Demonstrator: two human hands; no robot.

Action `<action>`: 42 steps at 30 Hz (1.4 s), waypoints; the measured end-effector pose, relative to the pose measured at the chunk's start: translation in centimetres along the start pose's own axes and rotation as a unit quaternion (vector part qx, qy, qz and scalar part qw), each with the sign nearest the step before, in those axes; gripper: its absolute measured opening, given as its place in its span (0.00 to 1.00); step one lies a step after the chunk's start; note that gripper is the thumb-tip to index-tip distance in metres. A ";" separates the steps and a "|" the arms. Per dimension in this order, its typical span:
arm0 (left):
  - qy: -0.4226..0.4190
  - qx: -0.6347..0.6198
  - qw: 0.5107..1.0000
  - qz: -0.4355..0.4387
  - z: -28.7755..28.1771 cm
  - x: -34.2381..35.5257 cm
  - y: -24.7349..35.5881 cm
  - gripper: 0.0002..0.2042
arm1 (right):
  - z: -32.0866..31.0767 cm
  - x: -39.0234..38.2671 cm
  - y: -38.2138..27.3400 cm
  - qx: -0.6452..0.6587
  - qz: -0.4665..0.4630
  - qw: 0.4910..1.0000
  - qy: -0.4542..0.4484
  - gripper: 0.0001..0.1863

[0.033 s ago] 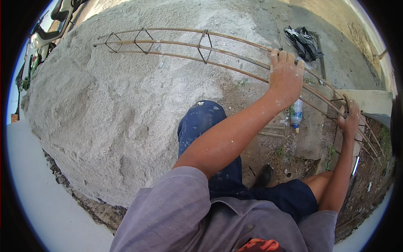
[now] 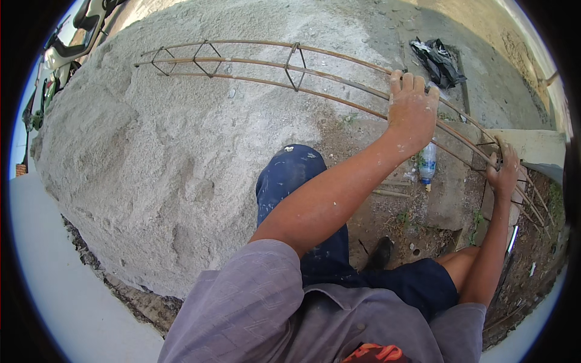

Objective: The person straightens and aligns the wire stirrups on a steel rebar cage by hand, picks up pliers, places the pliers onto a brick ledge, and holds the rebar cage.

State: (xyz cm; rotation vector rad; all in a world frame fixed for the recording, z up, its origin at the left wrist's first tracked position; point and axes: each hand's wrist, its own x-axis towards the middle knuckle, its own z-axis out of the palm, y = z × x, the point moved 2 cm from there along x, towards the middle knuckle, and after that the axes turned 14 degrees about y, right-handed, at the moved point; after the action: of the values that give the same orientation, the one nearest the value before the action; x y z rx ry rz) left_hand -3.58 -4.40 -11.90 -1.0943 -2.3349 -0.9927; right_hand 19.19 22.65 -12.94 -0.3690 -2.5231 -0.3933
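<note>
A long rebar cage (image 2: 288, 66) of rusty rods stretches from the upper left across to the far right. Dark wire stirrups (image 2: 207, 58) tie its rods together at intervals. My left hand (image 2: 414, 107) is closed over the rods right of the cage's middle, knuckles up, its palm side hidden. Farther right, my right hand (image 2: 504, 164) grips the cage near a pale block, with fingers curled around a rod. Beyond that hand, the rod ends spread over the soil. The cage's left end lies over the sand.
A large grey sand heap (image 2: 151, 139) fills the left side. Below the cage lies a plastic bottle (image 2: 427, 163) on a concrete slab (image 2: 445, 202). A black plastic bag (image 2: 440, 63) rests at the upper right, near the pale block (image 2: 526, 145). A motorbike (image 2: 66, 48) stands far left.
</note>
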 end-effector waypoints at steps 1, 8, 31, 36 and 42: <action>0.000 0.000 1.000 0.000 0.0 0.0 0.0 0.19 | -0.1 0.1 -0.1 0.000 -0.006 1.000 0.018 0.27; 0.009 0.002 1.000 0.002 -0.1 0.0 0.0 0.19 | -0.6 0.5 -0.6 0.009 0.011 1.000 -0.013 0.27; 0.025 -0.011 1.000 -0.010 0.3 -0.1 0.0 0.17 | -0.1 0.0 0.1 -0.005 0.003 1.000 0.025 0.26; 0.014 0.001 1.000 -0.006 0.3 -0.1 -0.1 0.18 | -0.4 0.3 -0.3 0.008 0.008 1.000 -0.012 0.26; 0.008 0.004 1.000 -0.004 0.2 0.0 -0.1 0.18 | -0.7 0.6 -0.6 0.016 0.011 1.000 -0.021 0.26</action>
State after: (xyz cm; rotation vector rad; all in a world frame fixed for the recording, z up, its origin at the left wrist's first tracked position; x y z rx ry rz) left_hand -3.63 -4.28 -12.08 -1.0716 -2.3305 -0.9913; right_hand 18.83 21.94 -12.22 -0.3961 -2.5615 -0.3395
